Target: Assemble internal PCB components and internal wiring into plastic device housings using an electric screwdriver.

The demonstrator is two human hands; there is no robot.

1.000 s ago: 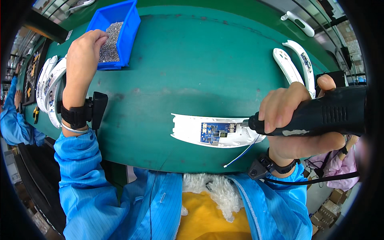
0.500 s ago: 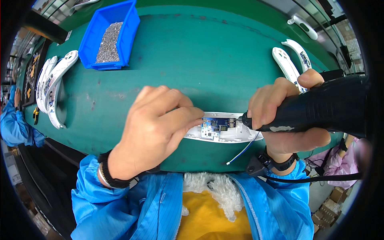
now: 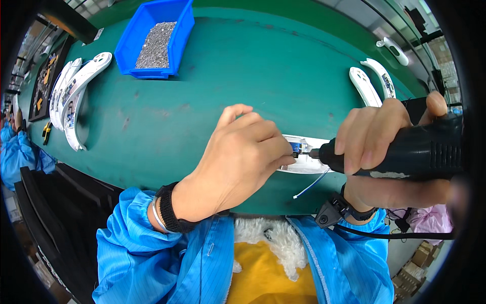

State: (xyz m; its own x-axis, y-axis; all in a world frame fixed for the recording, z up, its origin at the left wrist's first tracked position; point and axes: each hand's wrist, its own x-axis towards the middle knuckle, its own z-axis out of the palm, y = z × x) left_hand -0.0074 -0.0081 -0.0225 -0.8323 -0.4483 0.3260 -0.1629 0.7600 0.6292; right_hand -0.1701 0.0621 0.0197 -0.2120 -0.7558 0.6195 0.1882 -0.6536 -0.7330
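My right hand [image 3: 377, 137] grips a black electric screwdriver [image 3: 405, 152], which lies nearly level with its bit pointing left. Under the bit is a white curved plastic housing [image 3: 309, 164] with a blue circuit board [image 3: 295, 147] in it. My left hand [image 3: 243, 152] reaches over the housing's left part, its thumb and fingertips pinched together beside the bit tip. Whatever they hold, if anything, is too small or hidden to make out. A thin blue-and-white wire [image 3: 311, 186] trails from the housing toward me.
A blue bin [image 3: 177, 55] of small metal screws stands at the back left. Several white housings [image 3: 76, 96] are stacked at the left, and two more [image 3: 363, 83] lie at the right. A co-worker's blue sleeve [image 3: 20, 157] shows at the far left.
My left hand has moved right across the housing, now covering most of the board, its fingertips close to the bit. The screwdriver has shifted slightly right. The whole view has also shifted.
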